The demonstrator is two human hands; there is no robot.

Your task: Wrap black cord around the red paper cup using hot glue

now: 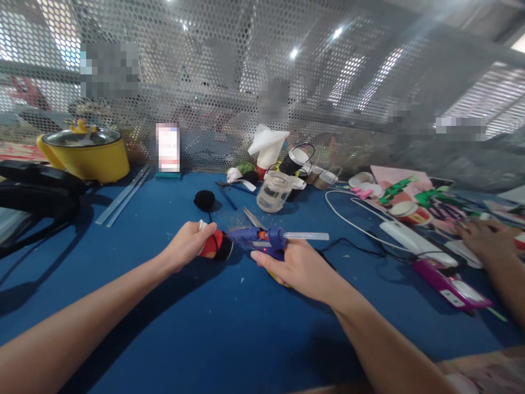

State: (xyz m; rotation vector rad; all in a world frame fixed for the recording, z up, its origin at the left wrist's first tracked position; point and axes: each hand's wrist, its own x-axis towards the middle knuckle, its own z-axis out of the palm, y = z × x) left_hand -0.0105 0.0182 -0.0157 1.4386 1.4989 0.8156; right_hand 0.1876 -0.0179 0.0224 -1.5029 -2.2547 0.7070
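A small red, white and black paper cup (pixel 213 245) is gripped by the left hand (pixel 189 243), fingers curled around it, on the blue felt-covered surface (pixel 164 306) near the middle. A blue plastic glue gun (pixel 262 239) is clasped in the right hand (pixel 296 267), its nozzle touching the cup. Just beyond lies a clear glass jar (pixel 274 192); a co-worker's hand (pixel 486 238) rests at far right.

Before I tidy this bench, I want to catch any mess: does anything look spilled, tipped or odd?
Yes. The clear jar behind the glue gun leans over instead of standing upright. Pale crumbs and flecks are scattered on the blue tabletop, thickest around the scissors. The white cable loops loosely across the work area.
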